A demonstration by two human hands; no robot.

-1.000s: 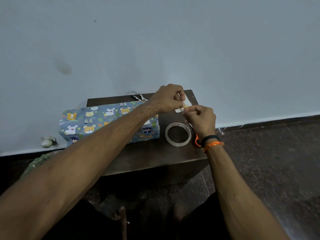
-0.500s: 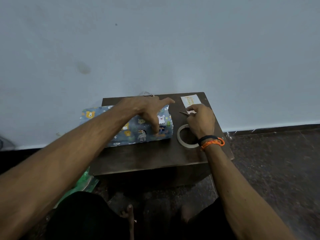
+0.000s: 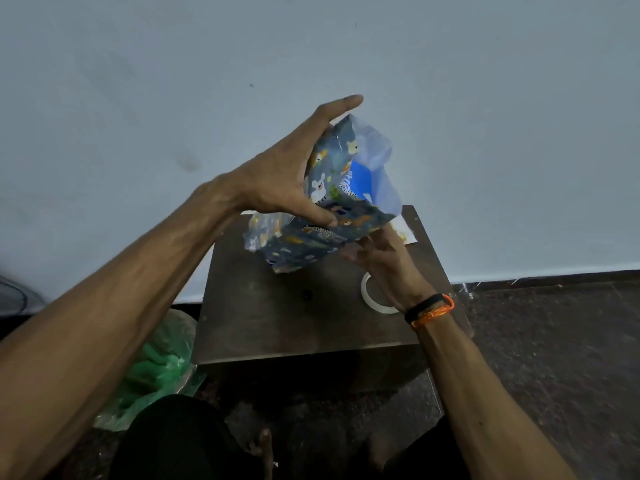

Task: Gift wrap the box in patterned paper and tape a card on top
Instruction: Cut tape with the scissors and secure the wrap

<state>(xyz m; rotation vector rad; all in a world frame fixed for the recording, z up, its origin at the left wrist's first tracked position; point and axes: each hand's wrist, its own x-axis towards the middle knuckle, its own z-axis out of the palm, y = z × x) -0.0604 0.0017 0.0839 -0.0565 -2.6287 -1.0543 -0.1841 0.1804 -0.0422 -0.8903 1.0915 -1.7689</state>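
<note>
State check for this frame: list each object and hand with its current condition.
Wrapped box: lifted off table, tilted, end unsealed, blue box showing.
Left hand: grip on box.
Right hand: open, under box.
Tape roll: flat on table.
Card: lying on table, untaped.

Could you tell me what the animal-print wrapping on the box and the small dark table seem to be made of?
The blue-grey animal-print wrapping looks like thin glossy paper: it creases sharply, catches glints, and its open end shows a pale, plain underside. The small dark brown table appears to be wood or wood laminate with a dull, scuffed finish; which one cannot be told from here.
</note>
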